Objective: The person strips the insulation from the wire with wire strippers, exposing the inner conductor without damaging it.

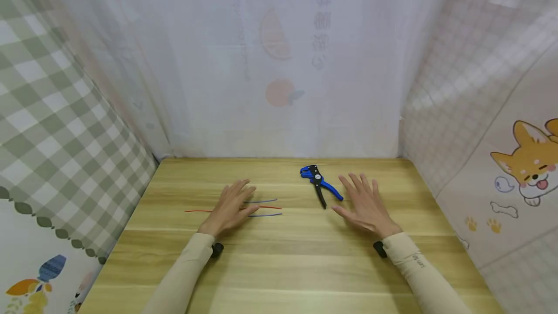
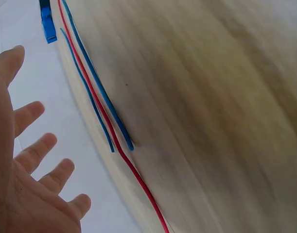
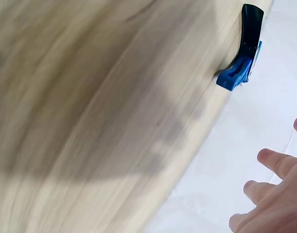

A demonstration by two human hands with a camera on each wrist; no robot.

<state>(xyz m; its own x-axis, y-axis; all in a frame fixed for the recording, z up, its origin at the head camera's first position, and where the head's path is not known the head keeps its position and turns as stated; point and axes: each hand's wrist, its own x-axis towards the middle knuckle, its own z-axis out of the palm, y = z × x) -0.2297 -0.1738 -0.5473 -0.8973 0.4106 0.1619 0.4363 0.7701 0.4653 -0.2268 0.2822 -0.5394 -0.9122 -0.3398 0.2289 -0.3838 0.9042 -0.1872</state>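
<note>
My left hand, fingers spread, is above one red wire and two blue wires, hiding part of them in the head view. One blue wire lies beyond the red one and the other blue wire lies nearer; the left wrist view shows the red wire running between them, longer than both. To the right lies a wire stripper with one blue handle and one black handle, spread apart. Beside its blue handle is my right hand, fingers spread, holding nothing.
A wood-grain table carries all the things. Behind it hangs a pale curtain with fruit prints. Checked cloth borders the left side, and a sheet with a cartoon dog borders the right.
</note>
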